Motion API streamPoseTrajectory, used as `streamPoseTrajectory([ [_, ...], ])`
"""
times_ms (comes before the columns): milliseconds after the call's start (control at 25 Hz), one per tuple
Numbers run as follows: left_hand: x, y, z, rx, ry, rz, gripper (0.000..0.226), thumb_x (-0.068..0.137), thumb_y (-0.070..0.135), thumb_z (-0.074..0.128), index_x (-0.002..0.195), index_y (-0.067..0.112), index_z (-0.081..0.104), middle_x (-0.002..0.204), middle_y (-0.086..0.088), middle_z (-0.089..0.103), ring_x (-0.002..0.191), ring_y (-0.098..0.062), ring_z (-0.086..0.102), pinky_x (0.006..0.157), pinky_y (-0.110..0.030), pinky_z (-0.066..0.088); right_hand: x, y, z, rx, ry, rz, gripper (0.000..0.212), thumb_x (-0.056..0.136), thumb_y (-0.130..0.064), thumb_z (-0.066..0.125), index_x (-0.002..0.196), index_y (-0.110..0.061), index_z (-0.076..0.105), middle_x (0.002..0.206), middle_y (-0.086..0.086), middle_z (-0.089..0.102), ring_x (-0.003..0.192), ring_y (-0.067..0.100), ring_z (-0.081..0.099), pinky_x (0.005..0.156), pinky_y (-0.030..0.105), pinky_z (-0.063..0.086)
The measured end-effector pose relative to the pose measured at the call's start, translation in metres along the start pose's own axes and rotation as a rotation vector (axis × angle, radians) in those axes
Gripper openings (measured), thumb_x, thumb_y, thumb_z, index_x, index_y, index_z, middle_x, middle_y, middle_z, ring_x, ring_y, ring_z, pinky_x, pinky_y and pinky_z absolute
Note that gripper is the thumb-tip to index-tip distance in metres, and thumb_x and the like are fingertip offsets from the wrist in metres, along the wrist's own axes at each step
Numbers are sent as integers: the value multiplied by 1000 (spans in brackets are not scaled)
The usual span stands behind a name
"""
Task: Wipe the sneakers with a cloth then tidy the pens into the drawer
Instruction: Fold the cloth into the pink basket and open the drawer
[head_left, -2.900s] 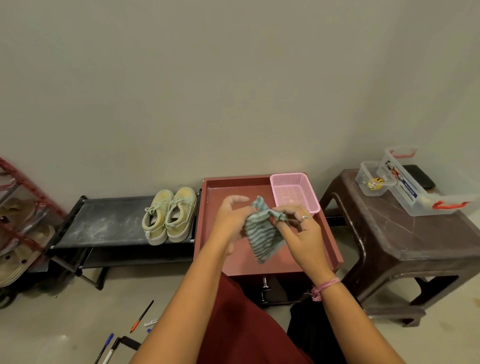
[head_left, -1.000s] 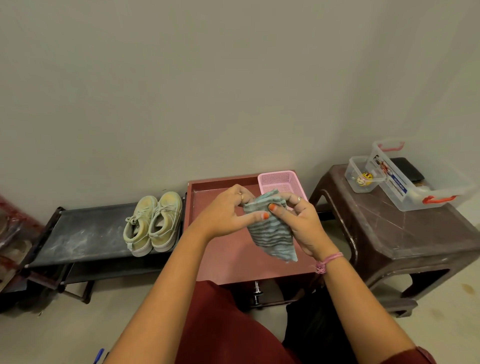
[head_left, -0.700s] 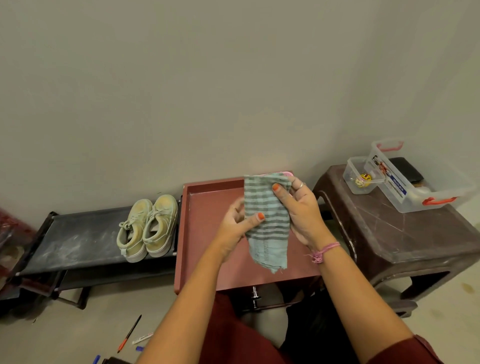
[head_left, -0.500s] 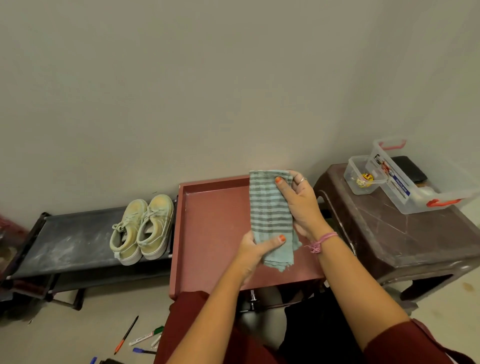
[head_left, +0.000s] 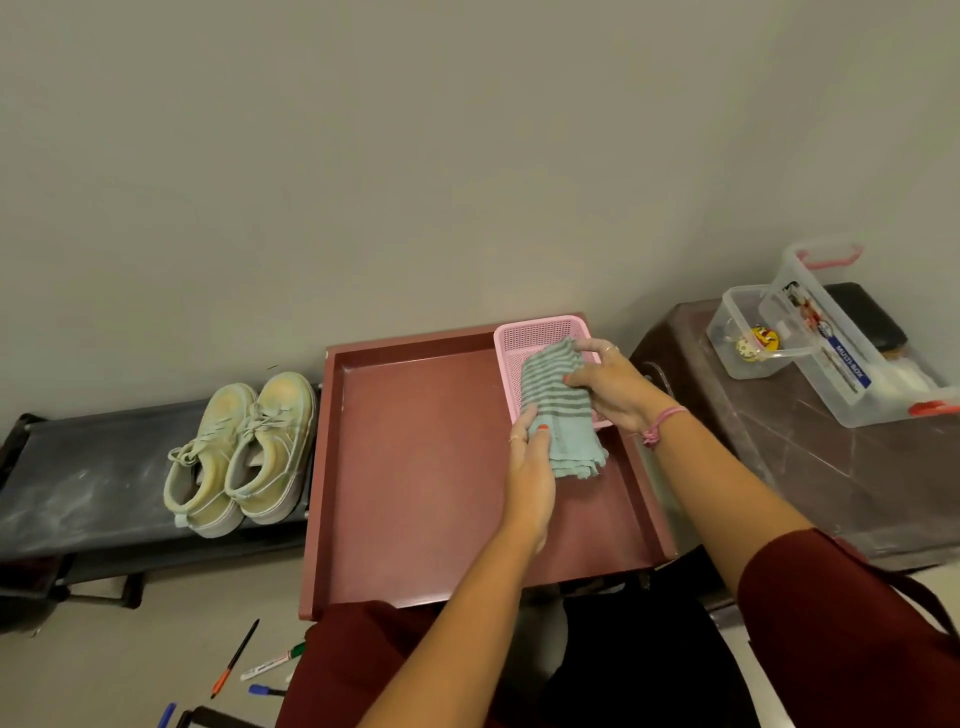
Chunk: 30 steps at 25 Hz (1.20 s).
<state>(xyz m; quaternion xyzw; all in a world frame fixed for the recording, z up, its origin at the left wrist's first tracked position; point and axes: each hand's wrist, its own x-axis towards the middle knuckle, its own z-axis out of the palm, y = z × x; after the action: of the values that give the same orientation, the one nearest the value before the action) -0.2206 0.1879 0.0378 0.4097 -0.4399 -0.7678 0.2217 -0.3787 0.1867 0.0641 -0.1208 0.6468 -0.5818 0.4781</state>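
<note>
Over basket (head_left: 540, 332) edge: both hands (head_left: 608, 384) pinching cloth (head_left: 563, 415)

Pink basket (head_left: 540, 332) directly beneath the hands, set in the far right corner of a red tray (head_left: 415, 467). Right of the hands, a brown stool (head_left: 831, 467) bearing two clear boxes (head_left: 852, 364), the smaller touching the larger. Left of the hands, a black rack (head_left: 83, 483) against the wall (head_left: 467, 156).
</note>
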Motion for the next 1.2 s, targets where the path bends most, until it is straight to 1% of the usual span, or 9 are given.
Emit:
streamPoseTrajectory([
  [160, 35, 3, 1, 250, -35, 65, 50, 94, 6, 50, 141, 21, 46, 139, 2, 51, 124, -14, 53, 105, -36, 46, 34, 7, -9, -221, -56, -121, 38, 96, 5, 41, 127, -11, 53, 125, 17, 56, 98, 19, 63, 80, 26, 57],
  [240, 54, 7, 3, 380, -11, 147, 49, 89, 6, 57, 137, 16, 53, 134, 1, 58, 119, -14, 58, 101, -31, 49, 57, 9, -15, -542, -101, -203, 53, 92, 1, 50, 140, -19, 42, 142, 9, 40, 119, 19, 52, 99, 31, 48],
  [360, 87, 7, 7, 518, -7, 196, 41, 88, 2, 59, 129, 3, 60, 123, -7, 63, 106, -20, 64, 77, -18, 56, 86, 5, -23, -919, -212, -216, 85, 83, -1, 60, 151, -26, 17, 156, 2, 8, 139, 20, 26, 115, 37, 28],
  [440, 107, 0, 12, 733, -28, 236, 35, 91, 7, 55, 125, 1, 63, 119, -16, 65, 102, -28, 64, 82, -31, 56, 100, 5, -27, -1060, -224, -211, 90, 82, 2, 60, 152, -24, 9, 158, 5, 1, 143, 23, 19, 116, 34, 23],
  [720, 147, -29, 17, 1472, -216, 146, 37, 100, 19, 38, 123, 1, 60, 122, -21, 51, 111, -37, 53, 91, -42, 44, 133, 34, -26, -1369, -112, -115, 76, 89, -10, 58, 151, -15, 15, 155, 17, 13, 140, 35, 24, 115, 36, 25],
  [840, 142, -31, 18, 1526, -171, 282, 43, 101, 27, 36, 124, -2, 59, 129, -18, 44, 118, -35, 42, 105, -43, 33, 142, 51, -22, -1421, 68, -164, 59, 99, -29, 41, 151, -20, 14, 152, 17, 26, 129, 36, 41, 108, 45, 36],
  [960, 131, -27, 18, 1562, -114, 449, 48, 101, 33, 33, 125, 3, 61, 126, -12, 53, 122, -30, 41, 119, -47, 5, 140, 52, -18, -1614, 119, -245, 52, 97, -15, 42, 146, -6, 26, 156, 16, 11, 135, 39, 31, 107, 45, 38],
  [1080, 123, -25, 15, 1614, -143, 464, 66, 94, 38, 12, 97, 9, 71, 96, -9, 68, 99, -28, 59, 113, -57, -11, 134, 41, -14, -1749, 174, -358, 42, 97, -14, 45, 138, -6, 40, 150, 16, 27, 135, 34, 31, 104, 42, 39],
  [1200, 114, -25, 14, 1546, -203, 372, 54, 96, 36, 19, 86, 12, 66, 90, -7, 70, 96, -26, 62, 110, -60, -17, 134, 42, -15, -1843, 90, -346, 50, 95, -18, 49, 142, -7, 35, 145, 14, 39, 132, 31, 39, 105, 42, 40],
])
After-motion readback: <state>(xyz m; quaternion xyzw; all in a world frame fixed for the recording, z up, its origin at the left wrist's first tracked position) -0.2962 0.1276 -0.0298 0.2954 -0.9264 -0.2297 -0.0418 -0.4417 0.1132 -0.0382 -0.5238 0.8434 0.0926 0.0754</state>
